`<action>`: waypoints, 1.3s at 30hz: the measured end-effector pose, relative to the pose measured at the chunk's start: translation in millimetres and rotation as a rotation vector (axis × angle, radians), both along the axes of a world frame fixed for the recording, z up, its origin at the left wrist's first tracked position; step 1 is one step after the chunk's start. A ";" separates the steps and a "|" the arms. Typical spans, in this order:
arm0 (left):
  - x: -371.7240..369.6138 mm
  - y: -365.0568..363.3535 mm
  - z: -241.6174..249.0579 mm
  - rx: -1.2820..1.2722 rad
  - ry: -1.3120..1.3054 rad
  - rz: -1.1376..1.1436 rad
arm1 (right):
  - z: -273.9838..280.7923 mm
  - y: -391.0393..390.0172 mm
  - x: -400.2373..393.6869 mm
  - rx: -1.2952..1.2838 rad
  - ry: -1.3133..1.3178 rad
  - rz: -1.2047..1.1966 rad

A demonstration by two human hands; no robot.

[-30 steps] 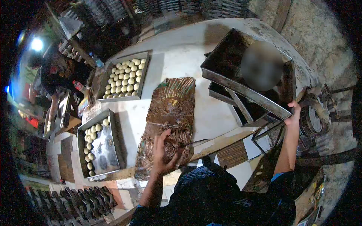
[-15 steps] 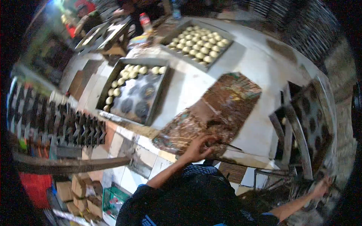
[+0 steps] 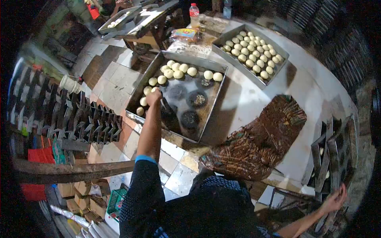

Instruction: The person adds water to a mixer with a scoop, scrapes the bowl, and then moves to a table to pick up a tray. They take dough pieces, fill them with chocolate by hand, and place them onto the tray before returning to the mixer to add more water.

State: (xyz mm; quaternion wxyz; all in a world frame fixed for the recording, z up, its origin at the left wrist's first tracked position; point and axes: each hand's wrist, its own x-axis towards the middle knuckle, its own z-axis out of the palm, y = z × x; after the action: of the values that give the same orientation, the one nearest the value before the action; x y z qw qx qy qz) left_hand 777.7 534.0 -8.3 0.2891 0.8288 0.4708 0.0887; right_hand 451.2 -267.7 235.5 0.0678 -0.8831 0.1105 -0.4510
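My left hand reaches into a square metal tray, its fingers closed around a pale dough ball at the tray's left side. More dough balls line the tray's back and left edges. Dark round marks show on the tray's floor. Off to the lower right, my right hand is held out with its fingers apart and nothing visible in it. Close above that hand lean several upright metal trays. A brown, paste-smeared sheet lies on the white table in front of me.
A second tray full of dough balls stands at the back right. Behind are a red-capped bottle and a printed packet. Stacked metal trays and a wooden beam flank the left. Another person is at the far left.
My left hand has moved from the front edge of the brown sheet to the dough balls in the left tray. My right hand stays low beside the upright trays. The view has shifted.
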 end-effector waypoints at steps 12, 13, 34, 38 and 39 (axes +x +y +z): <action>-156.5 -340.1 141.5 -0.264 -0.810 -0.873 | -99.5 228.9 166.0 0.734 0.591 1.075; -172.8 -368.8 158.4 -0.342 -0.649 -1.007 | -101.1 235.5 165.3 0.915 0.770 1.106; -329.7 -448.5 171.7 -0.589 -0.687 -0.655 | -111.1 267.5 71.5 0.875 0.325 1.306; -385.6 -407.4 154.1 -1.318 -0.861 -0.229 | -113.6 296.6 30.1 0.708 0.277 1.368; -397.4 -405.2 146.3 -1.334 -0.846 -0.289 | -115.0 301.0 15.6 0.730 0.286 1.309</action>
State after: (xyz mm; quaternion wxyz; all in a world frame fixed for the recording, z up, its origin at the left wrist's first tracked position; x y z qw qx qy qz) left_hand 380.2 128.8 138.0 0.8860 0.4302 0.1633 0.0569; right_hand 466.8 33.3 120.6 0.5938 -0.7399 -0.2857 -0.1351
